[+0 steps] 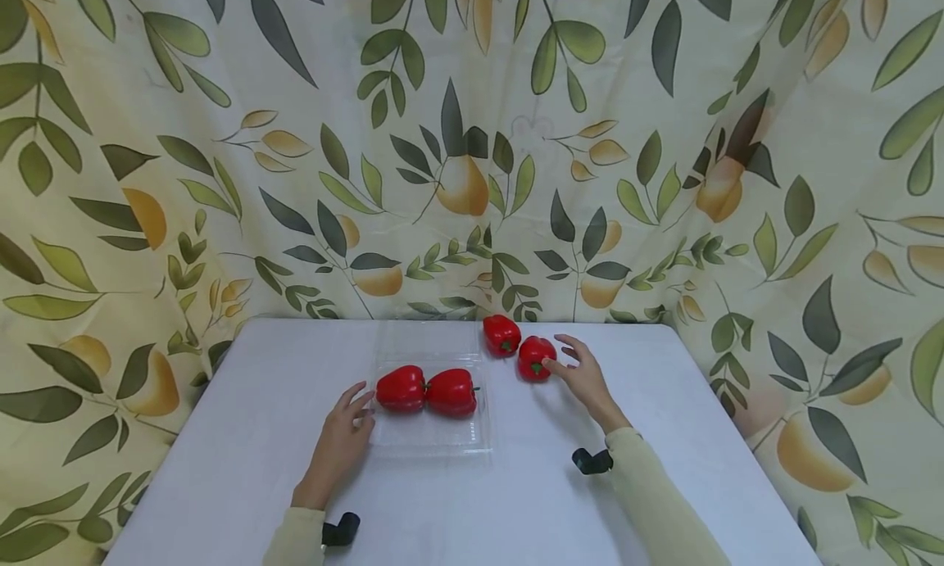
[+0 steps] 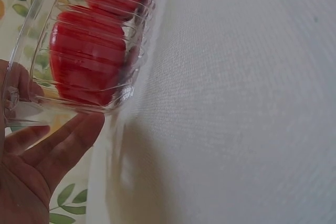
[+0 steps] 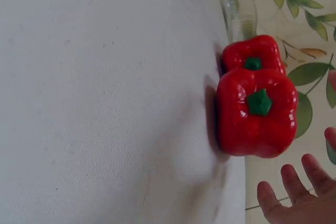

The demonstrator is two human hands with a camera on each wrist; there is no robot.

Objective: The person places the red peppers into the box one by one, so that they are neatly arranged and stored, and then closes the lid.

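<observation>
Two red bell peppers lie side by side in a clear plastic clamshell box with its lid folded back. My left hand is at the box's left side, fingers extended against the clear wall. In the left wrist view, its fingertips sit right at the box's lower corner, and part of the hand shows through the rim. My right hand reaches toward a red bell pepper with a green stem, its fingers spread beside it. Just behind that one is another red bell pepper.
The peppers and box are on a white-covered table. A curtain printed with leaves and fruit hangs behind the table and along both sides. Black wrist mounts jut out from both sleeves.
</observation>
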